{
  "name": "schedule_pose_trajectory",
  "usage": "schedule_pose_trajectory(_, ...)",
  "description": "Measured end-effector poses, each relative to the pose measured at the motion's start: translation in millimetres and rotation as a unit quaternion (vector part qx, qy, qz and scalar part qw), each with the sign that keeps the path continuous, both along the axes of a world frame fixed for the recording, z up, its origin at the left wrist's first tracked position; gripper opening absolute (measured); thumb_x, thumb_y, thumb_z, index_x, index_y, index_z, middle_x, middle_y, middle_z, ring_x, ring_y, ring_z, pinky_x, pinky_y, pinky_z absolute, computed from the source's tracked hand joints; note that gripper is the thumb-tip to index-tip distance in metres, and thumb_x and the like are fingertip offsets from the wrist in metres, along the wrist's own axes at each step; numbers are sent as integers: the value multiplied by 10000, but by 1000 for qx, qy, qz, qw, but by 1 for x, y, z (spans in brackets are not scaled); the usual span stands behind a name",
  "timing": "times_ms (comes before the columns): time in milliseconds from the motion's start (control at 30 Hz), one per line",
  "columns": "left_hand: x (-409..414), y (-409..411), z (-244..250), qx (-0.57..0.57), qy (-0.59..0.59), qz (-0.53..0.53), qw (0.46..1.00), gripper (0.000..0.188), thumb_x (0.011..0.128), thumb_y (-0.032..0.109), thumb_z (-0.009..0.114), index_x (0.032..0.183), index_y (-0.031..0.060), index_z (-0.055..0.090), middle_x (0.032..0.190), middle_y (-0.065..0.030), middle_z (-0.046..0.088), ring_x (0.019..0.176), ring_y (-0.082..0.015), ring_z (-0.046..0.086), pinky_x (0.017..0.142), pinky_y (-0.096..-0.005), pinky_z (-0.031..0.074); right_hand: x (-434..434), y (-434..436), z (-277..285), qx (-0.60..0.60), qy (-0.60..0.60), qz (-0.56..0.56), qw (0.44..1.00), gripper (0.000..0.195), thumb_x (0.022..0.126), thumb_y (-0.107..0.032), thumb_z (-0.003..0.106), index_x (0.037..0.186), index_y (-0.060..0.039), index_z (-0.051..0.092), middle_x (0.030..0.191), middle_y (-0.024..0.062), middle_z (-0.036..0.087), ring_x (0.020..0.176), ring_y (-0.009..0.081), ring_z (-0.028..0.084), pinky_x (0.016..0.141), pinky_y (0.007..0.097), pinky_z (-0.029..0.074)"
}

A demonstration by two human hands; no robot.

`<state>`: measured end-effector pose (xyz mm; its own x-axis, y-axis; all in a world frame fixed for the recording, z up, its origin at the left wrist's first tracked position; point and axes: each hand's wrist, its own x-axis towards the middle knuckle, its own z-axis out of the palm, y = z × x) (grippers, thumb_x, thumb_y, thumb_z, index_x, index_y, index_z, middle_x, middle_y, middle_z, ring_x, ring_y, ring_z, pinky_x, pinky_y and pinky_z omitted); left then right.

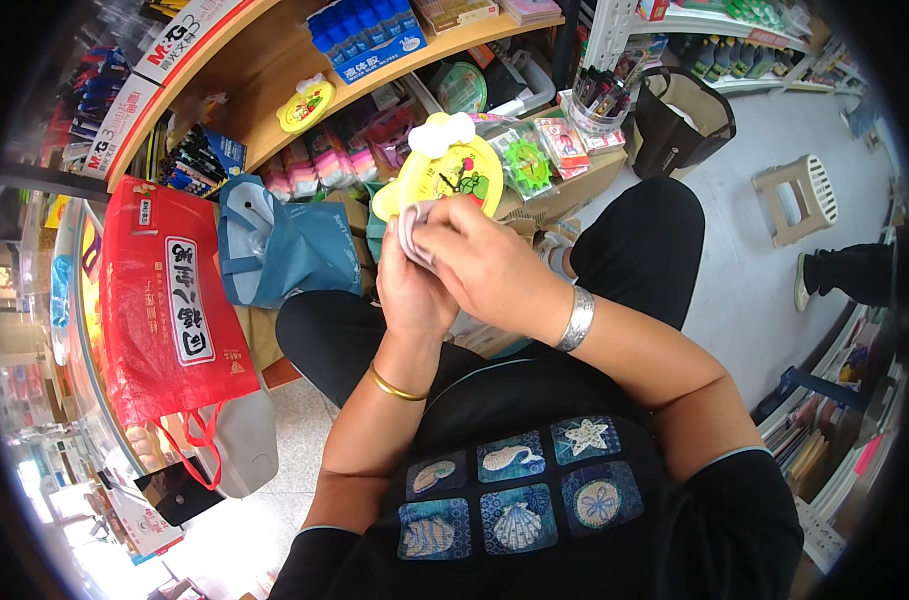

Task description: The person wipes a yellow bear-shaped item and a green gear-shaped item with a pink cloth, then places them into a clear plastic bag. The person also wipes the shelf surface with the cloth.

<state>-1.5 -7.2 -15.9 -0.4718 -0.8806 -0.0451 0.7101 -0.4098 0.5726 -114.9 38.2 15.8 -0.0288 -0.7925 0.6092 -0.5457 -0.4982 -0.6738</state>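
Observation:
A yellow toy clock [487, 169] with a white bow shape on top, printed numbers and dark hands tilts up in front of me. Its lower edge is hidden behind my fingers. My left hand [418, 296], with a gold bangle at the wrist, grips the clock from below, its thumb along the near side. Pinched in my right hand [492, 262] is a folded pale cloth or tissue [409, 234], pressed at the clock's lower edge. This hand is slightly blurred and wears a wide silver bangle.
A similar yellow clock [306, 105] lies on the wooden shelf [252, 82], near a box of blue glue bottles [368, 37]. Packaged goods [563, 142] and a tub of pens [597, 105] stand beyond. Red [169, 300] and blue [297, 240] bags are at left, a plastic stool [796, 199] at right.

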Motion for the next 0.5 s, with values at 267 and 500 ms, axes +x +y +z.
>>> schedule_pose_trajectory(267,0,-6,6,15,-43,49,998,520,1060,388,344,1422,19,397,1429,-158,496,1274,-322,518,1072,-461,414,-20,16,-21,32,148,-10,988,207,748,-36,682,951,-79,688,940,72,580,806,257,631,667,355,531)
schedule_pose_trajectory(500,-2,-5,10,-25,-92,55,994,423,1057,232,382,1418,11,407,1385,-149,529,1253,-289,533,1062,-442,423,-23,10,4,-12,-32,-29,999,265,788,70,625,1026,-43,642,1006,114,596,845,327,634,733,405,534)
